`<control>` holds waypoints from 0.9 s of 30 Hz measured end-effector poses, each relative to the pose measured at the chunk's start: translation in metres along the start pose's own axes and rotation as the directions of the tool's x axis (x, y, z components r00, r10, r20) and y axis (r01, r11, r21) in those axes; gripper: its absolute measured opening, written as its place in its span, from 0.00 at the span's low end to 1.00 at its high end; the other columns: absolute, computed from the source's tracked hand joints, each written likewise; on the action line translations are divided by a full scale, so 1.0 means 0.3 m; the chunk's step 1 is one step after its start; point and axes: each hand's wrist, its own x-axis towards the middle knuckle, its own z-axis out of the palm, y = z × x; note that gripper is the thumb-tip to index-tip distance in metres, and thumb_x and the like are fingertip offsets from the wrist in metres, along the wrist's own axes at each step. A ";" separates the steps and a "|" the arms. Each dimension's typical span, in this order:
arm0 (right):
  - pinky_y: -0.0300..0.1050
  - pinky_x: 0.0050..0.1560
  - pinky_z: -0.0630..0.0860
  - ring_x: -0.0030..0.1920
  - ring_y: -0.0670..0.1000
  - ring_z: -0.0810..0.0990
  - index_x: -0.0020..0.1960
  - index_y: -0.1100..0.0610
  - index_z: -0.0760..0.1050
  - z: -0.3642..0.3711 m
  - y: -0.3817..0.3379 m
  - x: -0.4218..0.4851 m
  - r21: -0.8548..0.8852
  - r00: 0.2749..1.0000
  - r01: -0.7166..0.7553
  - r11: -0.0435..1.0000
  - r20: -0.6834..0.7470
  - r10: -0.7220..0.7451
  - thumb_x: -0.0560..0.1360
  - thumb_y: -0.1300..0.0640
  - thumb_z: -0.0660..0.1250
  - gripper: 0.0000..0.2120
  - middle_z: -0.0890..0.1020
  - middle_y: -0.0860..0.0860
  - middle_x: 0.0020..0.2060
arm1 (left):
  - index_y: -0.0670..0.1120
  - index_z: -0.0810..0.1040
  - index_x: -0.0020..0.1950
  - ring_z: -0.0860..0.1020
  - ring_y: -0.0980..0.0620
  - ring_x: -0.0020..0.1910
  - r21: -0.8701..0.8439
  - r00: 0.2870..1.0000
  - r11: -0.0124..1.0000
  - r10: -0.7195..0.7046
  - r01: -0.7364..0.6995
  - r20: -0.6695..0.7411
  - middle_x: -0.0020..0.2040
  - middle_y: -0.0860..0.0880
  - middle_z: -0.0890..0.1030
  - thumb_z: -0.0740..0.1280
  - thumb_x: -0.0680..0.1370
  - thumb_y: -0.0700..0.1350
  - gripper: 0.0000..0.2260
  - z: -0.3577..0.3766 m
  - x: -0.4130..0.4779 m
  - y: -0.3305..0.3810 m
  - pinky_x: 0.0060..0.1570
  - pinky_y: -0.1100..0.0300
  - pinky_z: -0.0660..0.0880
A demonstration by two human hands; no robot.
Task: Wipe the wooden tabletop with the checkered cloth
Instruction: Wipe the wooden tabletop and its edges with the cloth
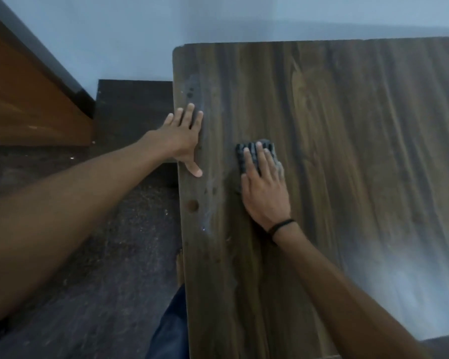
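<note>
The left forearm (62,203) is stretched to the tabletop (347,151) edge, left hand (182,136) laid flat — the checkered cloth (241,158) is pressed under straight fingers (261,158) of the right hand (266,193).

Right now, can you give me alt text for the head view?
The right hand presses a dark checkered cloth flat on the wooden tabletop, fingers straight. The left hand rests flat on its left edge.

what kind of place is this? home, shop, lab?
Probably a room in a home, though that is not certain. It shows a dark wood-grain tabletop set by a plain pale blue wall, a dark speckled floor and an orange-brown wooden panel, maybe a door, at left.
</note>
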 end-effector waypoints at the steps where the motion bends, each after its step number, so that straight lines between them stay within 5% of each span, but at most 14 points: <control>1: 0.62 0.78 0.56 0.81 0.56 0.53 0.82 0.52 0.56 0.006 -0.041 -0.011 0.000 1.000 0.003 1.000 0.011 -0.003 0.84 0.49 0.50 0.27 0.55 0.54 0.82 | 0.43 0.26 0.76 0.33 0.39 0.77 0.000 1.000 1.000 -0.008 0.008 0.004 0.75 0.40 0.26 0.76 0.61 0.68 0.69 -0.014 0.006 0.004 0.75 0.45 0.37; 5: 0.59 0.79 0.55 0.81 0.53 0.54 0.82 0.49 0.56 0.010 -0.001 -0.078 -0.012 0.940 0.336 0.942 0.073 -0.335 0.85 0.48 0.51 0.26 0.55 0.51 0.82 | 0.43 0.31 0.78 0.35 0.40 0.77 -0.091 0.998 0.996 -0.031 0.025 -0.059 0.77 0.42 0.30 0.75 0.60 0.69 0.68 -0.105 0.053 -0.048 0.75 0.44 0.39; 9: 0.62 0.79 0.50 0.82 0.54 0.48 0.83 0.48 0.52 -0.021 -0.031 0.145 0.039 0.997 -0.030 0.999 0.077 0.027 0.85 0.47 0.51 0.27 0.51 0.52 0.82 | 0.45 0.32 0.78 0.35 0.41 0.78 -0.179 0.988 0.983 -0.067 0.041 -0.140 0.78 0.43 0.31 0.77 0.59 0.66 0.68 -0.241 0.136 -0.130 0.76 0.43 0.42; 14: 0.57 0.80 0.45 0.82 0.50 0.47 0.82 0.42 0.48 -0.007 -0.050 0.114 -0.002 0.934 0.325 0.946 0.158 -0.321 0.85 0.45 0.48 0.26 0.49 0.47 0.83 | 0.46 0.31 0.78 0.36 0.42 0.78 -0.152 0.992 0.987 -0.063 0.046 -0.107 0.78 0.44 0.30 0.77 0.60 0.65 0.67 -0.278 0.227 -0.170 0.76 0.43 0.43; 18: 0.62 0.80 0.46 0.82 0.53 0.46 0.82 0.44 0.50 -0.042 -0.052 0.328 0.035 0.995 -0.037 0.999 0.089 0.034 0.85 0.47 0.50 0.26 0.49 0.49 0.83 | 0.45 0.30 0.78 0.36 0.41 0.78 -0.143 0.993 0.990 -0.020 0.003 -0.117 0.78 0.43 0.30 0.77 0.60 0.66 0.67 -0.267 0.250 -0.192 0.76 0.43 0.44; 19: 0.61 0.80 0.45 0.82 0.53 0.45 0.82 0.44 0.49 -0.033 -0.095 0.330 0.046 0.994 -0.055 0.997 0.094 0.050 0.85 0.47 0.50 0.27 0.48 0.50 0.83 | 0.45 0.30 0.78 0.36 0.40 0.78 -0.140 0.993 0.990 -0.019 0.002 -0.120 0.78 0.43 0.30 0.76 0.60 0.67 0.67 -0.266 0.250 -0.195 0.76 0.43 0.44; 23: 0.58 0.79 0.44 0.82 0.51 0.47 0.82 0.41 0.48 -0.020 -0.078 0.249 -0.011 0.947 0.292 0.956 0.146 -0.287 0.85 0.45 0.48 0.26 0.49 0.47 0.82 | 0.44 0.30 0.78 0.35 0.40 0.77 -0.104 0.994 0.995 -0.014 0.003 -0.105 0.77 0.42 0.29 0.76 0.62 0.67 0.66 -0.260 0.255 -0.193 0.76 0.44 0.44; 27: 0.60 0.80 0.42 0.82 0.52 0.45 0.83 0.44 0.48 -0.055 -0.060 0.444 0.037 0.994 -0.032 0.999 0.104 0.028 0.85 0.46 0.49 0.26 0.47 0.49 0.83 | 0.44 0.29 0.77 0.34 0.40 0.77 -0.118 0.996 0.993 -0.010 0.000 -0.089 0.77 0.42 0.28 0.75 0.63 0.66 0.65 -0.270 0.269 -0.195 0.75 0.44 0.42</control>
